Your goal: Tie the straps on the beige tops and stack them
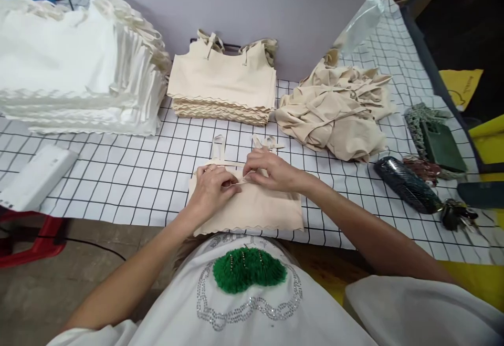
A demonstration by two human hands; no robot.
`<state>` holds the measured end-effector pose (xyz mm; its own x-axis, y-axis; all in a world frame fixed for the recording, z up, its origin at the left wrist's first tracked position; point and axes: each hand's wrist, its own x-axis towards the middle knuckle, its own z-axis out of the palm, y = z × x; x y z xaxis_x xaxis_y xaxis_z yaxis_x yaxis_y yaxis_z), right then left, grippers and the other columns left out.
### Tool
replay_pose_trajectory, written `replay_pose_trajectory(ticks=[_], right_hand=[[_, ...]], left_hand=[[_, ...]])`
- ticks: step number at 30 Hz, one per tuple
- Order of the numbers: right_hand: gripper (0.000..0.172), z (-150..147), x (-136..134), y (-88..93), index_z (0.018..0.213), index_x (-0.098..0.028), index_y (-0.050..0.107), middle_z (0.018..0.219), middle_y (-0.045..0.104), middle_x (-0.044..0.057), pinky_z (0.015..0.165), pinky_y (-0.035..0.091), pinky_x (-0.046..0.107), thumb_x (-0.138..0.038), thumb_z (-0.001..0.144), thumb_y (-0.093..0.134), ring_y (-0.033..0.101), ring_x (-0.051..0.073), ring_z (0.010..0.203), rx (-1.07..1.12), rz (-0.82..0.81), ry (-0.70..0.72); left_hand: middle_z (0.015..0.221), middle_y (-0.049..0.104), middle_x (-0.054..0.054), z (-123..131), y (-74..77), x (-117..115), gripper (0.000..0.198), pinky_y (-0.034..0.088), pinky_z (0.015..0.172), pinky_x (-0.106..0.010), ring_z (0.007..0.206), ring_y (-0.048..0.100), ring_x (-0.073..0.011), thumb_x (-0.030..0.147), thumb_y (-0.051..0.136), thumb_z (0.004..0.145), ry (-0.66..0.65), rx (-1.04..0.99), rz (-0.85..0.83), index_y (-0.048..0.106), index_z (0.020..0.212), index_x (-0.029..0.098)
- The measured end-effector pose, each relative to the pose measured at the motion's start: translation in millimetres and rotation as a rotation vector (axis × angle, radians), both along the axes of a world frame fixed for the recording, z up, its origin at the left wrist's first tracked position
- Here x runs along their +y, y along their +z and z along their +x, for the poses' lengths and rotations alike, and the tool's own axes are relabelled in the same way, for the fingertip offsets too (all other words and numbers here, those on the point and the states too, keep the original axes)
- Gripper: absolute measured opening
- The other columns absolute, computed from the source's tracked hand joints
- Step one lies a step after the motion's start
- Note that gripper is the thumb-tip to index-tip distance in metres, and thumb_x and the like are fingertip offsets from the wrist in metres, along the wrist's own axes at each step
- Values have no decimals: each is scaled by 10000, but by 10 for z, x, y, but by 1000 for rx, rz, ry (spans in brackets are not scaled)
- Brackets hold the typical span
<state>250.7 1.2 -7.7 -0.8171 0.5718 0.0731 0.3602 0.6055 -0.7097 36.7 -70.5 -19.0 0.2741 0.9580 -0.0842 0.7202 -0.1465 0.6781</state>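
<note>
A beige top (252, 209) with a wavy hem lies flat at the table's front edge, its hem toward me and its straps pointing away. My left hand (214, 186) rests on its upper left part, thumb and fingers pinched on the fabric near the neckline. Close beside it, my right hand (270, 170) pinches the same top at the neckline's middle. A thin strip or fold of cloth shows between the two fingertips. Behind them stands a neat stack of beige tops (224, 78). To its right is a loose heap of beige garments (338, 115).
A tall pile of white garments (71, 62) stands at the left, with a white box (37, 178) before it. A dark glossy case (407, 184), keys (459, 215) and a green phone-like object (443, 144) lie at the right. A grey panel (236, 10) rises behind.
</note>
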Motion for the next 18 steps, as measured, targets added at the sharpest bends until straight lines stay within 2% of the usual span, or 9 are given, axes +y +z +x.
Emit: replay_pose_trajectory(ticks=[6, 12, 18], right_hand=[[204, -62, -15, -45, 832, -194, 622, 804, 615, 21, 981, 280, 496, -128, 961, 479, 486, 212, 932, -54, 95, 115], [215, -78, 25, 31, 802, -183, 606, 789, 593, 18, 1005, 267, 540, -109, 956, 476, 469, 211, 923, -103, 131, 136], [219, -100, 36, 61, 795, -187, 610, 797, 603, 22, 1021, 272, 551, -122, 961, 483, 465, 209, 927, -104, 107, 183]], left_hand=[[699, 661, 18, 31, -5, -10, 135, 329, 992, -425, 747, 588, -183, 303, 738, 838, 39, -84, 5, 732, 721, 237], [693, 672, 22, 14, 9, 8, 147, 349, 1002, -421, 738, 588, -183, 326, 771, 804, 43, -88, -13, 721, 695, 240], [671, 660, 25, 5, -13, 11, 197, 359, 974, -412, 710, 582, -166, 350, 743, 841, 33, -109, 23, 718, 690, 227]])
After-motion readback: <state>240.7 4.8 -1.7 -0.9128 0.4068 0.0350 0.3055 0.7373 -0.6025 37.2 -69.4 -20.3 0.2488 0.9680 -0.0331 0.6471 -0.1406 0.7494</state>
